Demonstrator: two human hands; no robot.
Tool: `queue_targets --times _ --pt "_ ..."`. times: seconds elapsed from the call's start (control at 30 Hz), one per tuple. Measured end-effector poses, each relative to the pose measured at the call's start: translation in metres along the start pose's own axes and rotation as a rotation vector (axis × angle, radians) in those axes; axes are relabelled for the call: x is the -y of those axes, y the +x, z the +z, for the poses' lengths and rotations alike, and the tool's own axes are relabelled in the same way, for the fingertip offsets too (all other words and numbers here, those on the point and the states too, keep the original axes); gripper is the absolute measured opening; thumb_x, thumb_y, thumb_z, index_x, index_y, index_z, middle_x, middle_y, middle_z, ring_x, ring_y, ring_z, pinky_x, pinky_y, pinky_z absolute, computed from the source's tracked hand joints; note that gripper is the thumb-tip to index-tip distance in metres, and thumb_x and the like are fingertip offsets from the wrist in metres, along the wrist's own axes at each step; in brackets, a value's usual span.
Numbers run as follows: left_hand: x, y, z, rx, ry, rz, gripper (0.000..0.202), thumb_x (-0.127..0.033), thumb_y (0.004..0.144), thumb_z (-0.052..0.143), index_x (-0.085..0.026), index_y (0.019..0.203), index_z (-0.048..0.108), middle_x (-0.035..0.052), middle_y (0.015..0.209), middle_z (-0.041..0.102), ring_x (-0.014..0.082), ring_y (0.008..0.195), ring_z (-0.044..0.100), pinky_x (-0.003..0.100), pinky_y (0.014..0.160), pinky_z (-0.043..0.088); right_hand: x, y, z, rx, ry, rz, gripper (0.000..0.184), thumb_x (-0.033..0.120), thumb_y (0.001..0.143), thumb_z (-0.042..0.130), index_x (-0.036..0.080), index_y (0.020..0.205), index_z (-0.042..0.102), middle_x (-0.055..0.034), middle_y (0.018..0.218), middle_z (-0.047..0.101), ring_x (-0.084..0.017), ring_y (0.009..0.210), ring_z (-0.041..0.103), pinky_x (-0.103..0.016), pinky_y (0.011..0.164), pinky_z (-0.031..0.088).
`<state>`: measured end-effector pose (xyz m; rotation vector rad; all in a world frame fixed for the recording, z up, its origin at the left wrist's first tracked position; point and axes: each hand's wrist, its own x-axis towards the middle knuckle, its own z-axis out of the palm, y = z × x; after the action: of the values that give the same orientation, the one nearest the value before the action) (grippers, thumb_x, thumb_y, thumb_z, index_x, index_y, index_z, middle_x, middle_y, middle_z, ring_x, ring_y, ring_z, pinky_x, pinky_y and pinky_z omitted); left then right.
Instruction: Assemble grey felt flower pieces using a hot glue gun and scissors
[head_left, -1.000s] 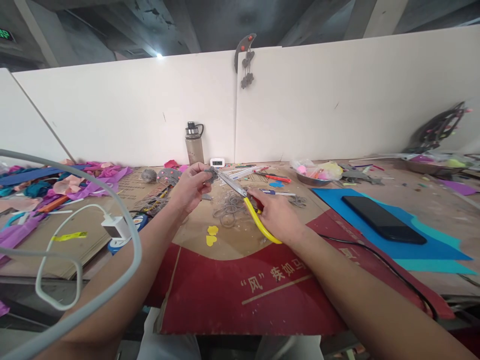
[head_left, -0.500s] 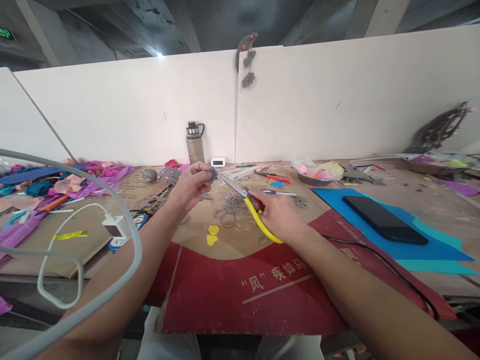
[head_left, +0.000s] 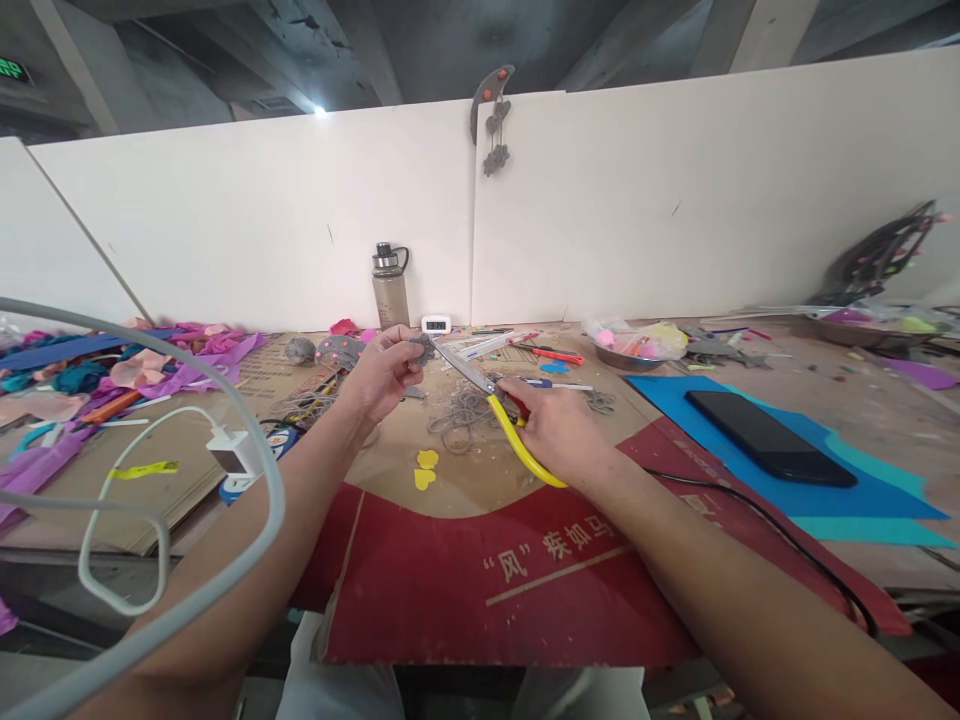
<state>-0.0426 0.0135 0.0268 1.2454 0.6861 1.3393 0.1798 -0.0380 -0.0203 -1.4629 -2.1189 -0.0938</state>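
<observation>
My left hand (head_left: 388,370) pinches a small grey fuzzy piece (head_left: 425,350), perhaps felt, above the cardboard. Closed around yellow-handled scissors (head_left: 517,440) is my right hand (head_left: 559,425). The blades point up and to the left, their tips at the grey piece; whether they touch it I cannot tell. Beneath the blades a tangle of grey yarn (head_left: 457,425) lies on the board. Two yellow cut-outs (head_left: 425,479), one like a heart, lie nearer to me.
A red and brown cardboard sheet (head_left: 480,620) covers the work area. Behind are a bottle (head_left: 390,295), a small digital clock (head_left: 436,325) and a metal bowl (head_left: 634,358). At right a phone (head_left: 769,440) rests on blue sheets. A white cable (head_left: 274,480) loops across the left foreground.
Almost nothing differs. Both hands, the scissors and the grey piece keep nearly the same positions; the view has shifted very slightly.
</observation>
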Motion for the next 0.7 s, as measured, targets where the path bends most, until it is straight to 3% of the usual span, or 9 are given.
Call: queue_targets --times 0.23,0.4,0.53,0.7 --pt "0.0029 0.0009 -0.0029 0.062 -0.147 -0.07 0.022 -0.009 0.061 0.069 -0.015 0.062 0.048 -0.0038 0.057 0.044 0.0043 0.05 0.039 0.016 0.042 0.026 0.003 -0.0008 -0.0047 0.018 0.042 -0.014 0.025 0.018 0.081 0.05 0.024 0.1 0.065 -0.0029 0.069 0.068 -0.017 0.056 0.056 -0.026 0.053 0.029" --pt "0.0 0.0012 -0.0037 0.043 -0.204 -0.078 0.027 -0.007 0.059 0.068 -0.016 0.062 0.043 -0.0044 0.06 0.044 0.0036 0.05 0.04 0.014 0.041 0.025 0.0012 -0.0013 -0.0023 -0.002 0.08 -0.012 0.026 0.021 0.082 0.049 0.023 0.101 0.066 -0.004 0.07 0.069 -0.017 0.056 0.056 -0.026 0.055 0.032" --pt "-0.0026 0.0001 -0.002 -0.002 -0.119 -0.044 0.024 -0.01 0.058 0.067 -0.016 0.064 0.044 -0.0027 0.067 0.054 0.0032 0.049 0.04 0.015 0.042 0.026 -0.0033 -0.0003 0.0029 -0.083 0.267 -0.019 0.028 0.028 0.084 0.051 0.022 0.108 0.066 -0.0028 0.072 0.068 -0.016 0.057 0.054 -0.026 0.057 0.036" --pt "-0.0019 0.0002 -0.0017 -0.006 -0.031 -0.016 0.023 -0.014 0.059 0.068 -0.017 0.068 0.047 0.002 0.077 0.066 0.0035 0.049 0.04 0.016 0.042 0.026 -0.0007 0.0013 0.0028 -0.128 0.461 -0.004 0.023 0.039 0.086 0.052 0.02 0.086 0.065 -0.0002 0.066 0.059 -0.013 0.056 0.05 -0.026 0.055 0.037"
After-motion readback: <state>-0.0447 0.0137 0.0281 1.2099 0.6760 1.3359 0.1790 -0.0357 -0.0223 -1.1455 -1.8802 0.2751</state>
